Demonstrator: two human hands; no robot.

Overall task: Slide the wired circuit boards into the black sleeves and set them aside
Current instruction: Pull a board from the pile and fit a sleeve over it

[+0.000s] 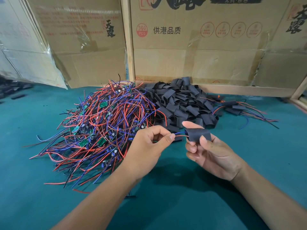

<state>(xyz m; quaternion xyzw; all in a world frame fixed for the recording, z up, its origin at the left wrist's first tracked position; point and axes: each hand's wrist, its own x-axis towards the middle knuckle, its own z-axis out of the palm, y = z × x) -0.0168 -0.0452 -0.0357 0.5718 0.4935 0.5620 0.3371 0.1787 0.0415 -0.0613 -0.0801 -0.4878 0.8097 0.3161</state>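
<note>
My right hand (211, 151) pinches a black sleeve (197, 134) between thumb and fingers, its open end facing left. My left hand (149, 146) pinches a blue and a red wire (180, 133) whose tips reach into the sleeve's mouth; the board they belong to is hidden inside my fingers. A big tangle of wired green circuit boards (103, 127) lies to the left on the teal table (166, 205). Behind my hands sits a heap of empty black sleeves (184, 103). A few sleeved boards (235, 107) with trailing wires lie at the right.
Taped cardboard boxes (199, 52) form a wall along the table's back edge. More dark sleeves (15, 92) lie at the far left. A wooden frame corner (299, 95) shows at the right edge.
</note>
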